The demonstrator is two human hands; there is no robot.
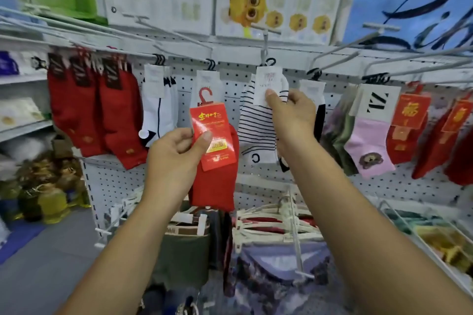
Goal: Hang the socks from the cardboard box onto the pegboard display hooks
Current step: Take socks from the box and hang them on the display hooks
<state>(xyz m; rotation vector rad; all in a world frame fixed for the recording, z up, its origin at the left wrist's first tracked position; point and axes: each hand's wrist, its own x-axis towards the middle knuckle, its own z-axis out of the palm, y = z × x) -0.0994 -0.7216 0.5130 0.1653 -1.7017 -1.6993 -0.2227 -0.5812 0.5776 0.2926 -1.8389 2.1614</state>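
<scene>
Red sock pair in the left hand, its hook waiting below the pegboard's row of prongs.

The left hand [176, 151] pinches the red card header of the red socks [215, 161] between thumb and curled fingers, the pair hanging long axis vertical with its red plastic hanger hook [205, 96] pointing up, above the fingers. The hook sits below and in front of the white pegboard [179, 176], under the prong [208, 55] that carries white socks, and is not on any prong yet. The right hand [291, 112] is nearer the board's upper edge; its thumb and fingers pinch the white label of the striped socks [256, 123] hanging from the neighbouring prong. The red pair probably needs lifting up and forward onto a prong.
</scene>
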